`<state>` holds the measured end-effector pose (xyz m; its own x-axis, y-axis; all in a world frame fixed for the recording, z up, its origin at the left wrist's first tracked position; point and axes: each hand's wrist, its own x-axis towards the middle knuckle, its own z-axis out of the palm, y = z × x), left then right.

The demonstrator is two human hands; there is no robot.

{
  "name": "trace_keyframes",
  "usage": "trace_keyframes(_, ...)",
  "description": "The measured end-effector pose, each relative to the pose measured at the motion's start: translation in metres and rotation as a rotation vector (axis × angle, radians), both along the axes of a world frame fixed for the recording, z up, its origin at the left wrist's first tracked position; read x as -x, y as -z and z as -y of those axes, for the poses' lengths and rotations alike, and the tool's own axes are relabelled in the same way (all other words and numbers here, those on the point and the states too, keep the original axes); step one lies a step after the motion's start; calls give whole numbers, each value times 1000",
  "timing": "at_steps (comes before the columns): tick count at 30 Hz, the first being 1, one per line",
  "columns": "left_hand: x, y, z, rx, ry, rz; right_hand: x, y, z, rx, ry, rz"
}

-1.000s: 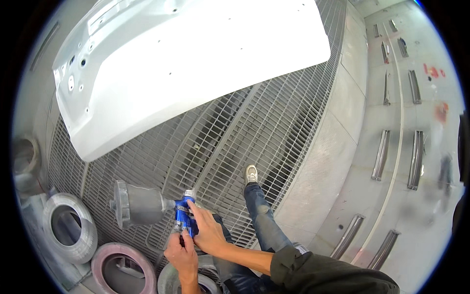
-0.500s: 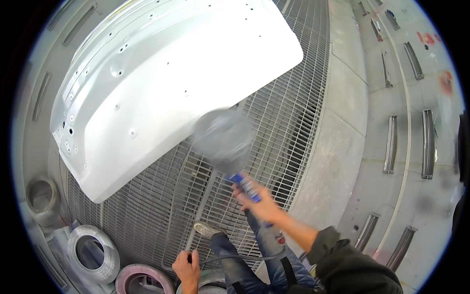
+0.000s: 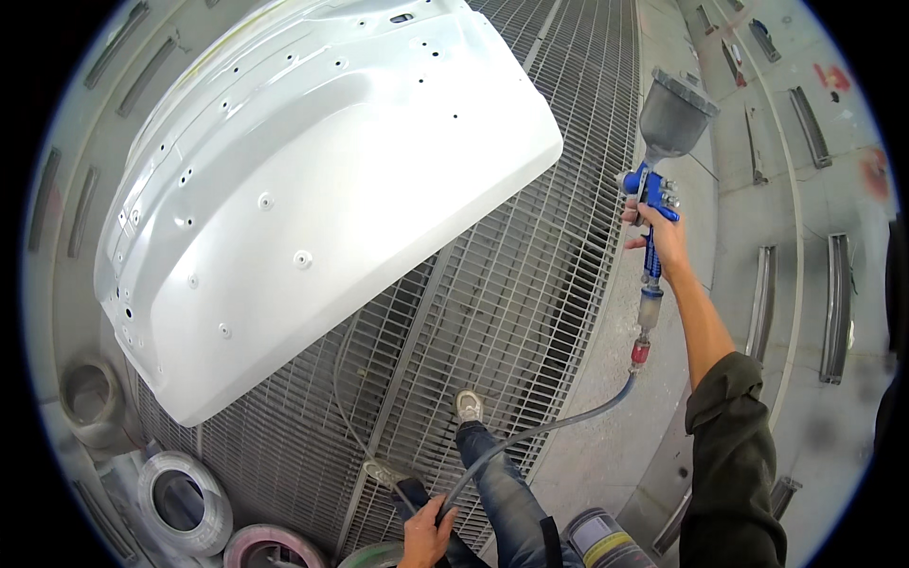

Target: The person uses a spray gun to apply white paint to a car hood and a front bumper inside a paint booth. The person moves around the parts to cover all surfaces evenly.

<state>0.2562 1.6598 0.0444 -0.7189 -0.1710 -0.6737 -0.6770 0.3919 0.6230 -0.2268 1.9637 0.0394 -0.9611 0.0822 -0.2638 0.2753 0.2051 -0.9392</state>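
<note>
Held a blue, grey-cupped spray gun [image 3: 653, 197] at upper right in a half-curled right hand [image 3: 670, 244]; gripped a flexible grey hose [image 3: 551, 428] at bottom centre in a closed left hand [image 3: 429, 540].

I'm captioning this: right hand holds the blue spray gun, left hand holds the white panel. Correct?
No: the left hand holds the grey hose, not the white panel, as the head view shows; the right hand holds the blue spray gun.

The panel [image 3: 331, 208] is over the left part of the grate [image 3: 511, 275], tires [image 3: 217, 516] beside its near-left corner. Past its right edge, the right grip [image 3: 663, 232] holds the spray gun [image 3: 651, 194]; the hose [image 3: 530, 433] runs to the left grip [image 3: 428, 536].
</note>
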Motion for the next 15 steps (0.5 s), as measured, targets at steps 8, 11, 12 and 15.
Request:
trace_keyframes(8, 6, 4, -7, 93, -160, 12, -33, -42, 19, 165, -4, -139)
trace_keyframes(11, 17, -4, 1, 45, -164, -2, -43, -47, 8, 143, 41, -145)
trace_keyframes(12, 22, -3, 2, 39, -192, -6, -39, -47, 10, 130, 56, -141)
trace_keyframes(15, 21, 0, 11, 77, -212, -46, -47, -56, 11, 152, 54, -130)
